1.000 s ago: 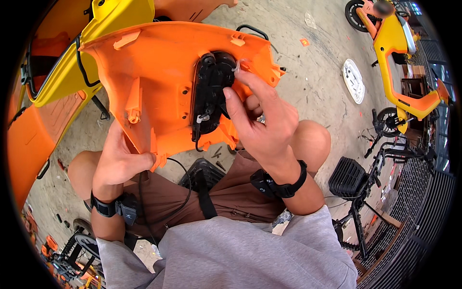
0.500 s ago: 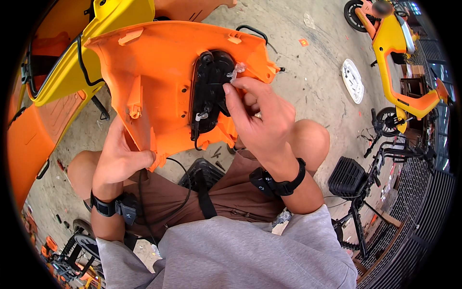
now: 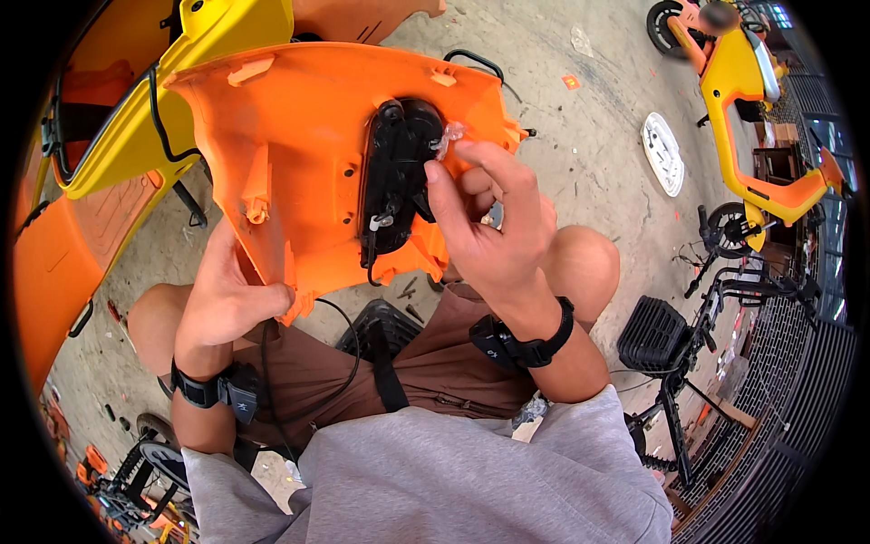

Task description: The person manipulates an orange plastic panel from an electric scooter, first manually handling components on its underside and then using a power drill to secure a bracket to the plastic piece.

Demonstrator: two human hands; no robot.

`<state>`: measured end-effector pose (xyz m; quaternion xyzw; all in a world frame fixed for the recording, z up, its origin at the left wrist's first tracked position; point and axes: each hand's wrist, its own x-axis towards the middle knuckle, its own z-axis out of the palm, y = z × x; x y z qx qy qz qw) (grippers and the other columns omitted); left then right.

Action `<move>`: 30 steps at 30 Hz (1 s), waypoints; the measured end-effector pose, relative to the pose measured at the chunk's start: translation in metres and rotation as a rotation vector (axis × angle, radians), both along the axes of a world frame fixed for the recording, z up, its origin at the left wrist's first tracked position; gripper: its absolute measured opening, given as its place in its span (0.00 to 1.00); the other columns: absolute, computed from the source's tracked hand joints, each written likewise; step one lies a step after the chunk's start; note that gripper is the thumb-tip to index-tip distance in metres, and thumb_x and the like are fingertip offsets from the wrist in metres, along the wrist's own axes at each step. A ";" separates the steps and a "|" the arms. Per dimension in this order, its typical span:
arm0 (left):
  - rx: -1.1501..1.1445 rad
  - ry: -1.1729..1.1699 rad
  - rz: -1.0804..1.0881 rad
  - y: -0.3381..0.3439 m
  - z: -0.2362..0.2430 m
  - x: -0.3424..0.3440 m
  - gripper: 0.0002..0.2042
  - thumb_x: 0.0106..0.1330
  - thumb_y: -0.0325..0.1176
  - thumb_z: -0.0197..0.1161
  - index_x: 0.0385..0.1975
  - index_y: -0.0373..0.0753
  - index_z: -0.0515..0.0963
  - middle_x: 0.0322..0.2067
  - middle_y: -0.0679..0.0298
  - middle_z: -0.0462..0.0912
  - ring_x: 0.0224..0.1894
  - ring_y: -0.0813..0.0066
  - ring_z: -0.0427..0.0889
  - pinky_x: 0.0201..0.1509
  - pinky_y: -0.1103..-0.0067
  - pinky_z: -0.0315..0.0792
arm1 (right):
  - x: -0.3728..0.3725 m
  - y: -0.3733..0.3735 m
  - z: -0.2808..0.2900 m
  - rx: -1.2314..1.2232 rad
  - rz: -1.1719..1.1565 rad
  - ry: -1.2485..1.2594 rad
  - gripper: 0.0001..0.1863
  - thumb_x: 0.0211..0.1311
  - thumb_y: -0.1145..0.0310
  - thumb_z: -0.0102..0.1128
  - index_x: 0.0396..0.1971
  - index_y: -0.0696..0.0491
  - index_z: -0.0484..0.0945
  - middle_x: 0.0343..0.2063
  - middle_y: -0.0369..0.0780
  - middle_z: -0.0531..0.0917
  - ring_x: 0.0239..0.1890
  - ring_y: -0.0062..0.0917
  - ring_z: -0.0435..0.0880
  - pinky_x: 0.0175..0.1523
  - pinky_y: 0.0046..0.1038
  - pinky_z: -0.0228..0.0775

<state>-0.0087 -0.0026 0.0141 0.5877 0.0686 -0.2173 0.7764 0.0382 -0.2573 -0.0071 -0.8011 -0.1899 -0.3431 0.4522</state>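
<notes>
I hold an orange moulded panel (image 3: 299, 136) inner side up above my lap, with my left hand (image 3: 240, 299) closed round its lower-left edge. A long black housing (image 3: 394, 172) is mounted in the panel, with a short cable at its lower end. At the housing's upper right is a crumpled clear plastic piece (image 3: 450, 133). My right hand (image 3: 489, 213) is closed in a loose pinch at that piece, thumb and forefinger curled against it and the housing's right side.
Orange and yellow body parts (image 3: 109, 236) crowd the left. A yellow-orange scooter (image 3: 734, 109) stands at the upper right, near a white oval part (image 3: 663, 154) on the concrete floor (image 3: 580, 118). A black bare frame with a ribbed box (image 3: 652, 335) is right of my knee.
My right forefinger has shifted slightly along the housing and is more bent, and more of the clear plastic piece shows at its tip. The panel and my left hand are almost still.
</notes>
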 end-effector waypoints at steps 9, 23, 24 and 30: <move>0.001 -0.036 -0.044 0.005 -0.006 -0.002 0.43 0.42 0.09 0.54 0.67 0.33 0.59 0.52 0.64 0.75 0.49 0.76 0.78 0.45 0.79 0.74 | 0.000 -0.007 -0.001 -0.081 -0.044 0.011 0.11 0.48 0.76 0.73 0.34 0.55 0.85 0.14 0.37 0.79 0.11 0.21 0.71 0.18 0.22 0.59; 0.121 0.060 -0.134 -0.006 0.015 0.002 0.42 0.45 0.10 0.53 0.68 0.36 0.58 0.58 0.62 0.71 0.57 0.73 0.75 0.49 0.77 0.76 | -0.013 0.005 0.006 0.244 0.087 0.170 0.11 0.51 0.80 0.72 0.35 0.57 0.83 0.30 0.39 0.87 0.19 0.14 0.78 0.21 0.16 0.65; 0.124 0.087 -0.120 -0.009 0.018 0.000 0.42 0.45 0.11 0.54 0.68 0.36 0.58 0.58 0.62 0.71 0.56 0.74 0.75 0.50 0.77 0.76 | -0.021 0.007 0.011 0.250 0.047 0.241 0.12 0.52 0.81 0.71 0.38 0.57 0.83 0.30 0.40 0.87 0.20 0.14 0.78 0.22 0.16 0.66; 0.107 -0.018 -0.133 -0.026 -0.036 0.003 0.42 0.48 0.14 0.60 0.70 0.35 0.55 0.62 0.63 0.67 0.62 0.70 0.71 0.63 0.73 0.69 | -0.031 -0.007 0.016 0.326 0.245 0.430 0.18 0.65 0.80 0.54 0.55 0.56 0.76 0.22 0.36 0.80 0.22 0.16 0.78 0.30 0.19 0.71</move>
